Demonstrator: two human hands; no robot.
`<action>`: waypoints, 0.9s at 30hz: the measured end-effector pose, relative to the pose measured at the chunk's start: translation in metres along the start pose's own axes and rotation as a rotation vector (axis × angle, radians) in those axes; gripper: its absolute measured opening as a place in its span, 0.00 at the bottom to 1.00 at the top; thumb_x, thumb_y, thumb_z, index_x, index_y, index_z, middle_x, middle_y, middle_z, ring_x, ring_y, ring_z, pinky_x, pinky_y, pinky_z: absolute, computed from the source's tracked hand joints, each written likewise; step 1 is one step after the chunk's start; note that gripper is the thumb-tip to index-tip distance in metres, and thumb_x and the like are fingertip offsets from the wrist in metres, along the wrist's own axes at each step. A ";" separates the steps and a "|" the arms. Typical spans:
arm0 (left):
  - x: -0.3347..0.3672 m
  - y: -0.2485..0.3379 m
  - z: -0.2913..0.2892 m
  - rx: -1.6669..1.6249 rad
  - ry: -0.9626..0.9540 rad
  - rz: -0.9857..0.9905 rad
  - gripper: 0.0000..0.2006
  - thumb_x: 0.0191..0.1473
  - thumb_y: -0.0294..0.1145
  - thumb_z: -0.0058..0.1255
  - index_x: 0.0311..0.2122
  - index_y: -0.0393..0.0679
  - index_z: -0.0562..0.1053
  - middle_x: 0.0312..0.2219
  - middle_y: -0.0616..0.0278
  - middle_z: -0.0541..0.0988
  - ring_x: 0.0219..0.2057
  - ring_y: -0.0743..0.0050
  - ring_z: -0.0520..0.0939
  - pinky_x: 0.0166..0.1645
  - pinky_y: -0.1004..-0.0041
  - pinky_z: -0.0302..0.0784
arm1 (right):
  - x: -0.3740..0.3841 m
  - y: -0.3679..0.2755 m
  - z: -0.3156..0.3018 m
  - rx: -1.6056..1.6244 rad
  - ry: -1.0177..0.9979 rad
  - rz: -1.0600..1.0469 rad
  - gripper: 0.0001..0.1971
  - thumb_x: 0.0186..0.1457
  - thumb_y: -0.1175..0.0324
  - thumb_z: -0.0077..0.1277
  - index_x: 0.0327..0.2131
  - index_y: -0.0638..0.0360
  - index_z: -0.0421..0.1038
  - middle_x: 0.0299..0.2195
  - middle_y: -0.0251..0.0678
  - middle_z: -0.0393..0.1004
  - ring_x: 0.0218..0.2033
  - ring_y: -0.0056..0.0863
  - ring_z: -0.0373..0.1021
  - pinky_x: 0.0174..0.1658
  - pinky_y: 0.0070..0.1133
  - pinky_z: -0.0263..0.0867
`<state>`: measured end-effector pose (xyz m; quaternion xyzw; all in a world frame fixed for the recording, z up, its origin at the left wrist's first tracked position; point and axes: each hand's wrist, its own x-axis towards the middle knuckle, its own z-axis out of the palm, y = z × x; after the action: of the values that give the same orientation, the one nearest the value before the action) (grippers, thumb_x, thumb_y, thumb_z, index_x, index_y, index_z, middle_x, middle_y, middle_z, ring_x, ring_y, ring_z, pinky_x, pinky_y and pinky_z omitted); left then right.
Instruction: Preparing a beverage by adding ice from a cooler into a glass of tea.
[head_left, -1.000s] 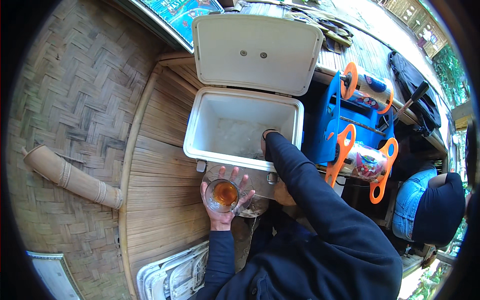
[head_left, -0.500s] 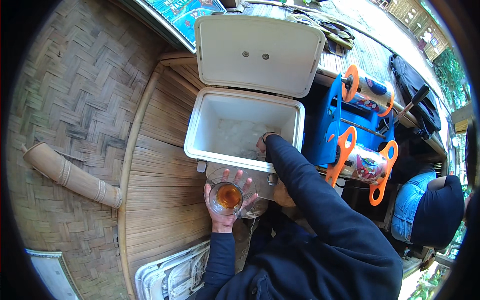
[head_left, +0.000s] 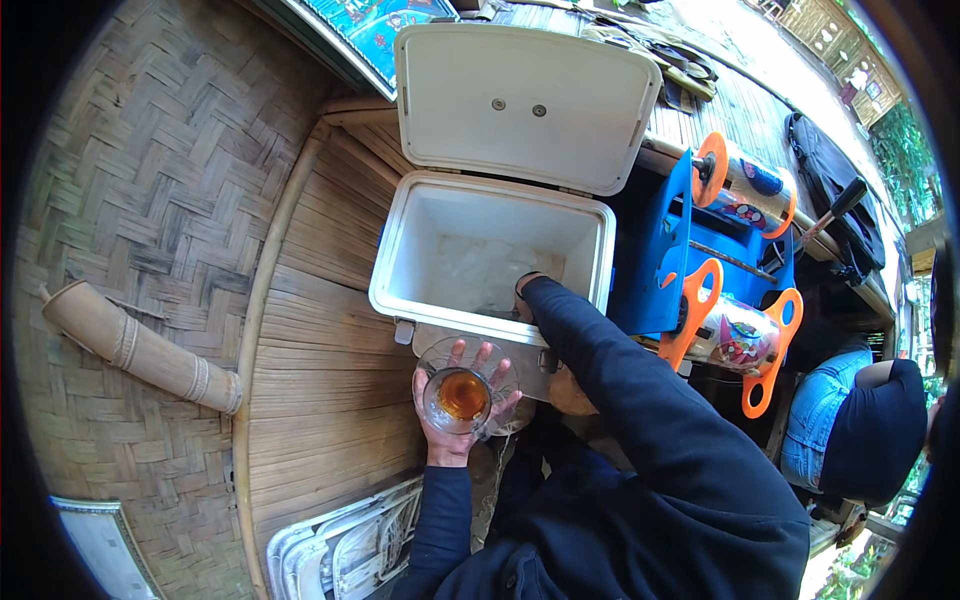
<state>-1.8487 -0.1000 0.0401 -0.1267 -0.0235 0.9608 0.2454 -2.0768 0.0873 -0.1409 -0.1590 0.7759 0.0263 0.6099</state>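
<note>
On the upturned palm of my left hand (head_left: 447, 445) rests a clear glass saucer (head_left: 508, 372). Its fingers are spread beneath the saucer. A clear glass cup (head_left: 437, 412) stands on it with a little amber liquid (head_left: 463, 396) inside. Just beyond is a white cooler box (head_left: 384, 255) with its lid (head_left: 525, 140) tilted up and back. Pale, translucent ice (head_left: 485, 270) lies in the bottom. My right hand (head_left: 523, 302) reaches down into the cooler's near right part. Its fingers are hidden by the sleeve and the cooler's front wall.
Right of the cooler stands a blue cup-sealing machine (head_left: 650, 250) with orange-ended film rolls (head_left: 740, 335). Bamboo slats (head_left: 320, 370) and a woven wall (head_left: 150, 230) with a bamboo tube (head_left: 140, 345) fill the left. A folded white chair (head_left: 340, 540) leans below. Another person (head_left: 870, 430) is at far right.
My right hand has shifted slightly left and lower inside the cooler. My left hand still holds up the saucer and cup; the whole view has moved a little.
</note>
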 end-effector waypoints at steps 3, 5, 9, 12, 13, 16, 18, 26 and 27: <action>0.003 -0.002 0.001 0.018 0.000 -0.007 0.35 0.58 0.66 0.30 0.63 0.55 0.59 0.63 0.50 0.57 0.63 0.36 0.57 0.59 0.27 0.49 | 0.000 -0.008 -0.002 -0.016 -0.011 -0.001 0.30 0.50 0.56 0.56 0.57 0.50 0.67 0.59 0.40 0.65 0.59 0.38 0.63 0.57 0.34 0.62; 0.003 -0.001 0.002 0.008 0.000 -0.009 0.35 0.57 0.66 0.30 0.63 0.55 0.59 0.63 0.50 0.57 0.63 0.36 0.57 0.59 0.27 0.49 | -0.002 -0.013 -0.001 -0.029 -0.016 -0.002 0.29 0.50 0.55 0.56 0.56 0.50 0.67 0.59 0.40 0.65 0.58 0.38 0.64 0.57 0.34 0.62; 0.000 0.001 0.007 0.037 -0.003 0.001 0.36 0.57 0.67 0.30 0.64 0.55 0.59 0.63 0.49 0.58 0.63 0.36 0.57 0.59 0.27 0.49 | -0.004 -0.007 0.007 -0.065 -0.009 -0.005 0.29 0.50 0.55 0.56 0.55 0.51 0.69 0.58 0.40 0.67 0.58 0.38 0.65 0.56 0.34 0.63; 0.001 0.001 0.012 0.018 -0.014 -0.008 0.36 0.57 0.67 0.30 0.63 0.54 0.59 0.63 0.49 0.58 0.63 0.36 0.57 0.59 0.27 0.50 | -0.006 -0.003 0.011 -0.083 -0.002 0.001 0.28 0.49 0.54 0.57 0.54 0.52 0.70 0.57 0.41 0.68 0.57 0.39 0.65 0.56 0.34 0.63; 0.002 0.000 0.013 0.006 -0.013 -0.012 0.36 0.57 0.67 0.30 0.63 0.54 0.60 0.63 0.49 0.59 0.63 0.36 0.57 0.59 0.27 0.50 | -0.008 0.001 0.016 -0.089 -0.001 0.003 0.28 0.49 0.54 0.57 0.54 0.52 0.70 0.57 0.41 0.68 0.57 0.39 0.65 0.56 0.34 0.63; 0.013 -0.009 0.012 0.053 -0.026 -0.032 0.35 0.58 0.66 0.30 0.63 0.54 0.60 0.63 0.49 0.59 0.63 0.35 0.58 0.59 0.27 0.49 | -0.016 0.016 0.020 -0.088 0.001 0.037 0.28 0.49 0.54 0.57 0.53 0.52 0.71 0.56 0.41 0.69 0.56 0.39 0.66 0.55 0.34 0.64; -0.005 0.003 0.013 0.051 -0.010 0.022 0.35 0.58 0.66 0.30 0.63 0.54 0.60 0.62 0.49 0.59 0.62 0.35 0.58 0.59 0.27 0.49 | -0.045 -0.030 0.014 -0.027 0.137 -0.007 0.26 0.47 0.52 0.59 0.49 0.55 0.74 0.51 0.42 0.73 0.53 0.39 0.69 0.53 0.33 0.66; -0.004 -0.005 0.011 -0.038 -0.008 -0.006 0.36 0.57 0.67 0.29 0.64 0.54 0.60 0.63 0.49 0.58 0.63 0.34 0.56 0.59 0.26 0.47 | -0.076 -0.026 0.012 0.124 0.328 0.028 0.26 0.44 0.51 0.61 0.44 0.58 0.78 0.46 0.44 0.76 0.48 0.39 0.73 0.50 0.32 0.68; -0.004 -0.007 0.011 -0.031 -0.014 -0.010 0.36 0.57 0.67 0.29 0.64 0.54 0.60 0.63 0.49 0.58 0.63 0.35 0.57 0.59 0.26 0.47 | -0.076 -0.027 0.008 0.132 0.337 0.031 0.26 0.44 0.51 0.61 0.44 0.58 0.78 0.46 0.44 0.77 0.48 0.39 0.73 0.50 0.32 0.68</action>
<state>-1.8453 -0.0952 0.0528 -0.1234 -0.0406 0.9600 0.2480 -2.0455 0.0797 -0.0658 -0.1086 0.8696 -0.0424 0.4798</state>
